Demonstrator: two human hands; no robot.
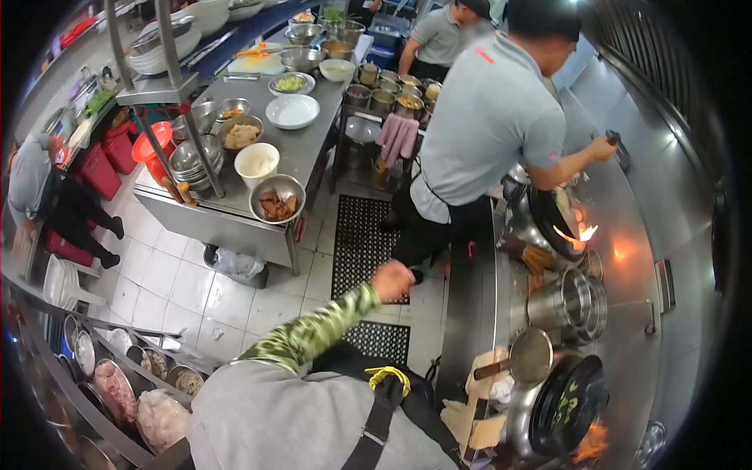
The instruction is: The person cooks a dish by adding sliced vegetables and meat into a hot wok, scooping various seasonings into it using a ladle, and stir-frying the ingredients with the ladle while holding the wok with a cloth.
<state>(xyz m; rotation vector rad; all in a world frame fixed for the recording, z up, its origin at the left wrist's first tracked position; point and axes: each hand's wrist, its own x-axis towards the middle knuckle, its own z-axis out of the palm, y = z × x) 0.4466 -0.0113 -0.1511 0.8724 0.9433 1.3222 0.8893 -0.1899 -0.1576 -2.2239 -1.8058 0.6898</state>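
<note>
My left hand (392, 282), at the end of a green camouflage sleeve, is held out over the floor by a black perforated mat (364, 239). Its fingers look curled in, with nothing visible in them, though the hand is slightly blurred. My right hand is out of view. Below lie my grey shirt and a dark apron with a yellow tie (389, 379). To the right, a black wok (570, 403) holds some green pieces, with flame beside it. A round strainer (531, 356) with a wooden handle rests near that wok.
A co-worker in a grey shirt (489, 117) stands at a flaming wok (540, 223). Steel pots (564, 301) stand between the woks. On the steel counter are a white bowl (257, 163) and a metal bowl of brown meat (277, 199). Food pans (117, 388) line the lower left.
</note>
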